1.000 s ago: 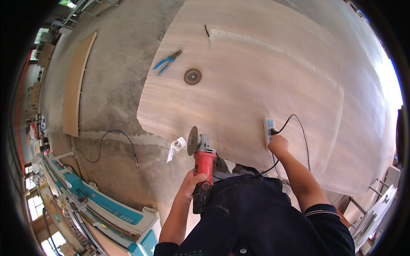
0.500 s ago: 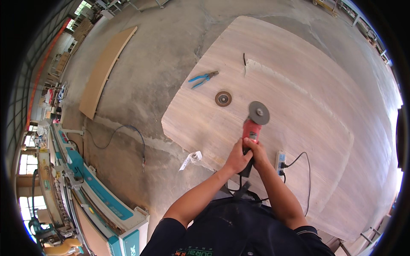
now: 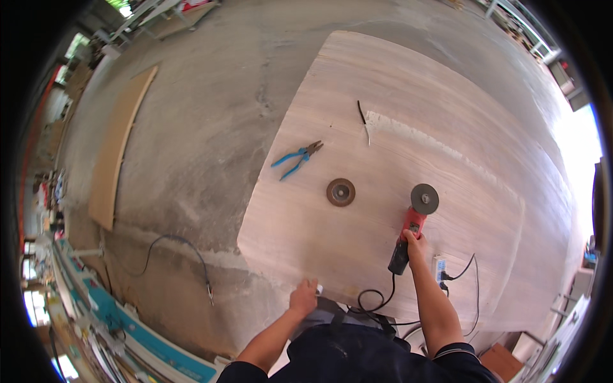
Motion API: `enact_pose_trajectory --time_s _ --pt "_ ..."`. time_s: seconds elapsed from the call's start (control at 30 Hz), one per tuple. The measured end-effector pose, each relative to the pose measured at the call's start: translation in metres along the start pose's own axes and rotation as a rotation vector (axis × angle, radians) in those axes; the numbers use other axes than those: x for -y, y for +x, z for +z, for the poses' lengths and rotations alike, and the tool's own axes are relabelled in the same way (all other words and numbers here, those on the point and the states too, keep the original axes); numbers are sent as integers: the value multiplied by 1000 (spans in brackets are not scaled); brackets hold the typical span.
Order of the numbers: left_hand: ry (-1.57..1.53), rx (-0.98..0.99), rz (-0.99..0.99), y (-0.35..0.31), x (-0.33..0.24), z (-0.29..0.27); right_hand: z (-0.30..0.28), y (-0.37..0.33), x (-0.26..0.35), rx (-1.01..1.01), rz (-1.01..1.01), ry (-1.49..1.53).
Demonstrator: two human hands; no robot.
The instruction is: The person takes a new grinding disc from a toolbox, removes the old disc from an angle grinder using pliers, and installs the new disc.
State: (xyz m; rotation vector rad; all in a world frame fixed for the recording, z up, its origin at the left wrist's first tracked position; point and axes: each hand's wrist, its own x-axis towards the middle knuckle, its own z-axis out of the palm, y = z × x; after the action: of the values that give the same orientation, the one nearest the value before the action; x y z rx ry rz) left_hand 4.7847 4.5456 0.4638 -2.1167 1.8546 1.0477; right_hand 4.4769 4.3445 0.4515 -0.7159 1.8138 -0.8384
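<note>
My right hand [image 3: 415, 244] is wrapped round the red and black angle grinder [image 3: 414, 223], whose grey disc [image 3: 424, 199] points away from me. The grinder is over the pale wood-grain tabletop [image 3: 383, 159], with its black cord looping at the near edge. At the tabletop's near left edge, my left hand [image 3: 303, 296] has its fingers curled on a small white roll [image 3: 319, 290], mostly hidden by the hand. A brown flap disc [image 3: 341, 192] lies left of the grinder. Farther left are blue-handled pliers [image 3: 298, 159].
A white power strip [image 3: 439, 269] with black plugs sits right of my right forearm. A thin black-and-silver piece [image 3: 363, 121] lies farther up the tabletop. On the floor are a long brown board [image 3: 121, 150] and a hose [image 3: 191, 246]; a teal-and-white machine [image 3: 128, 325] stands lower left.
My left hand has let go of the grinder and moved left to the white roll at the edge. My right hand has moved the grinder rightward. The view has shifted.
</note>
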Motion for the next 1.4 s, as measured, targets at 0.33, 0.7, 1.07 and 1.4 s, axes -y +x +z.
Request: enact_pose_trajectory --time_s 0.33,0.7,1.07,1.4 --pt "-185 -138 335 121 10 -116 49 -59 5 -363 -283 -383" --pt "114 -521 372 274 64 -222 210 167 127 -209 -450 -792" --pt "-88 87 31 310 56 -245 225 117 125 121 -316 -636" --pt "-1474 531 53 139 51 -246 199 -55 167 173 -449 -284"
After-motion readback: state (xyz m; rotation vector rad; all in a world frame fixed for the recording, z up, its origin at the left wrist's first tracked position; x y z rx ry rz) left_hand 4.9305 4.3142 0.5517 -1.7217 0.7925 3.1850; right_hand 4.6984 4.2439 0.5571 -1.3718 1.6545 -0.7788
